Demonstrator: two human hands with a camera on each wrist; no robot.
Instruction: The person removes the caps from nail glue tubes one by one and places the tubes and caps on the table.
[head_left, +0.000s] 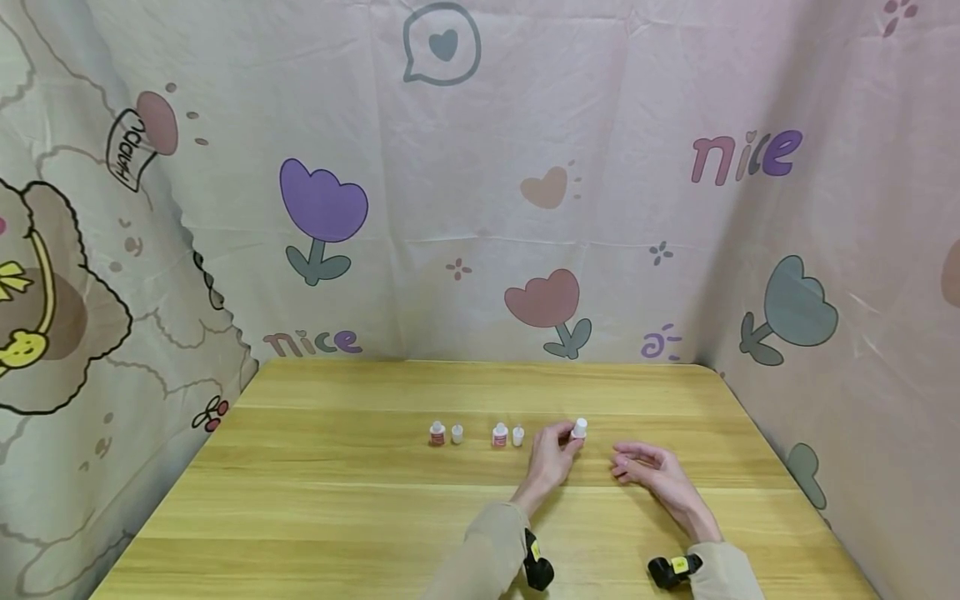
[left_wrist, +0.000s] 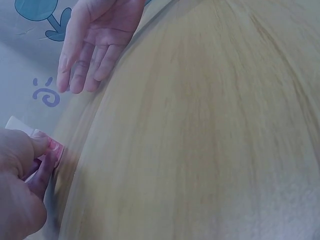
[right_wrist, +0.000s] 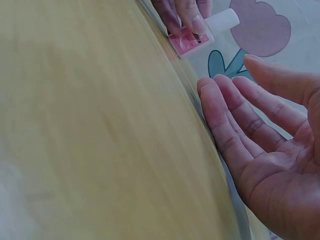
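My left hand (head_left: 551, 457) pinches a small bottle (right_wrist: 187, 46) with a pink label and a white cap (right_wrist: 222, 21) between thumb and fingers. The bottle is upright at the tabletop, its cap pointing up in the head view. To its right, my right hand (head_left: 663, 481) hovers with nothing in it, palm turned inward and fingers loosely extended toward the bottle. Left of the left hand stand two similar uncapped-looking bottles, one (head_left: 500, 436) nearer and one (head_left: 437, 435) farther. Beside each is a small white piece, the nearer (head_left: 518, 436) and the farther (head_left: 457, 434).
The wood-grain table (head_left: 337, 500) ends at a printed cloth backdrop (head_left: 450, 308), which also hangs along both sides. A black wrist camera (head_left: 537, 567) is strapped to the left wrist, another (head_left: 673, 571) to the right.
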